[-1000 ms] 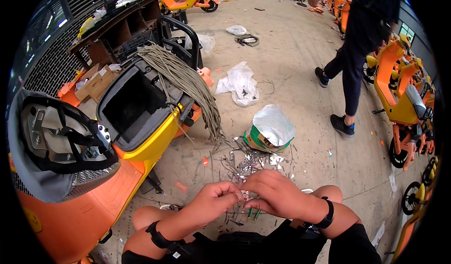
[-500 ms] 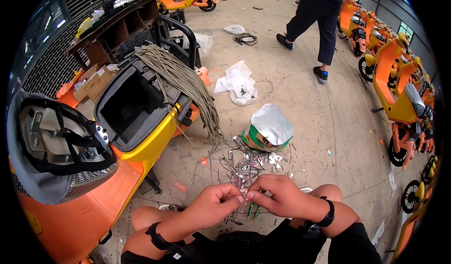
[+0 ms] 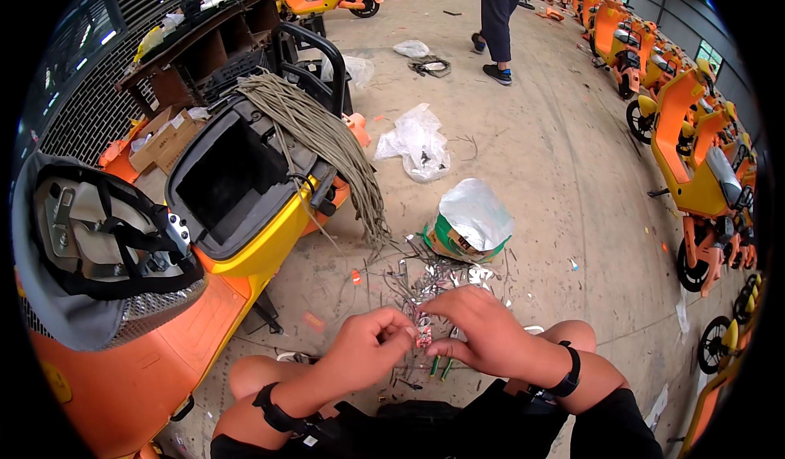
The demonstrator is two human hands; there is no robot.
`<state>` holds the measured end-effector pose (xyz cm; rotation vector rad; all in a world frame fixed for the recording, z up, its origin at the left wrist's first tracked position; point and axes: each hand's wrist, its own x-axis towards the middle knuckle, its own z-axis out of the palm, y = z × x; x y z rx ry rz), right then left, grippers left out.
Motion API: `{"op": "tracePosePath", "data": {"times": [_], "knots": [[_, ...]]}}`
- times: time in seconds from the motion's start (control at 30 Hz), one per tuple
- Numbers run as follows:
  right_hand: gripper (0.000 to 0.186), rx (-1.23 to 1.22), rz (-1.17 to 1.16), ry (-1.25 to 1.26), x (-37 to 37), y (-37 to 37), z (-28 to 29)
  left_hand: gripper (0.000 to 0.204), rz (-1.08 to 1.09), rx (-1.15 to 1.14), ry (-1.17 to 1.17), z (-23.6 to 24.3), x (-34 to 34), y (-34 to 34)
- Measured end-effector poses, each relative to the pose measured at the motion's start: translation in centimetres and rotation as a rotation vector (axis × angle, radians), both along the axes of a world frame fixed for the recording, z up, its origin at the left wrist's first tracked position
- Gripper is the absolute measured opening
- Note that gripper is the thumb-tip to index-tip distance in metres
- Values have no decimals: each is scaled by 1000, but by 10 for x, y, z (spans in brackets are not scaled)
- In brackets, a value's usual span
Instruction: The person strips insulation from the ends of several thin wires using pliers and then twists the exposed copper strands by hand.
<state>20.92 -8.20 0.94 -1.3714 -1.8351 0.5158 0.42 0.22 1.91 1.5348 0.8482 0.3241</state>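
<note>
Left hand (image 3: 372,340) is pinching a small red-and-white piece (image 3: 424,335) at its three o'clock; right hand (image 3: 482,328) is gaping empty beside it. Scraps (image 3: 427,284) are littering the concrete floor (image 3: 556,205) towards twelve, a green bag (image 3: 470,223) is standing at one, orange-yellow scooters (image 3: 691,185) are lining up at two.

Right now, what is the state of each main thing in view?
Left hand: pinching a small red piece
Right hand: thumb and fingers apart
Small red piece: held
Green-handled tool: lying with handles apart
Bin: open
Cord bundle: draped over the bin's edge
Plastic bag: crumpled
Foil-topped sack: upright
</note>
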Motion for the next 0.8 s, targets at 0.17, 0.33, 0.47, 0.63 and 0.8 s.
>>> {"op": "tracePosePath", "data": {"times": [0.17, 0.33, 0.47, 0.63, 0.8], "knots": [[26, 190, 111, -217, 7, -1, 3, 9, -122, -551, -214, -11, -7, 10], [21, 98, 138, -76, 13, 2, -3, 7, -181, -476, -213, -7, -3, 6], [14, -247, 74, 235, 6, 2, -1, 7, -156, -194, -117, -6, -3, 3], [29, -864, 111, 659, 16, 8, -9, 12, -224, 952, -82, -18, 0, 1], [29, -1070, 109, 932, 23, 10, -17, 18, -322, 1296, -72, -8, 1, 6]]}}
